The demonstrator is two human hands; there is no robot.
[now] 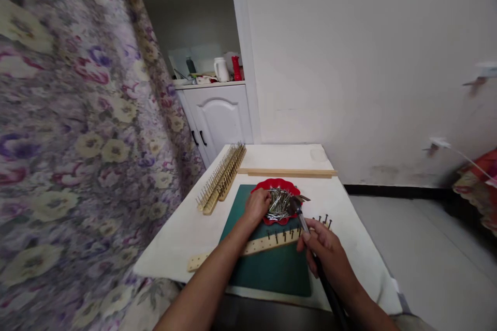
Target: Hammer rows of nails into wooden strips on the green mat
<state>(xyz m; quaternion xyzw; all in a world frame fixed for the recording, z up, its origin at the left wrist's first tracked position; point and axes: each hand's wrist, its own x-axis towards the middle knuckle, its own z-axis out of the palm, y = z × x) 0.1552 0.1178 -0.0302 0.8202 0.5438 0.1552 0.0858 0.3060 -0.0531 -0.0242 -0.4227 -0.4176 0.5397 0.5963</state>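
My left hand (256, 206) reaches into a red dish (277, 186) heaped with loose nails (279, 203); its fingers are curled in the pile, and what they pinch is hidden. My right hand (324, 249) is closed round the dark handle of a hammer (303, 222), whose head lies over the dish. Beneath both hands a pale wooden strip (254, 245) with pre-drilled holes lies across a green cutting mat (272, 269). Several nails stand upright along the strip's right part.
Two finished strips full of nails (221, 178) lie at the white table's (174, 248) left back. Plain wooden slats (287, 171) rest along the far edge. A flowered curtain (77, 139) hangs at left, a white wall behind, a white cabinet (217, 116) beyond.
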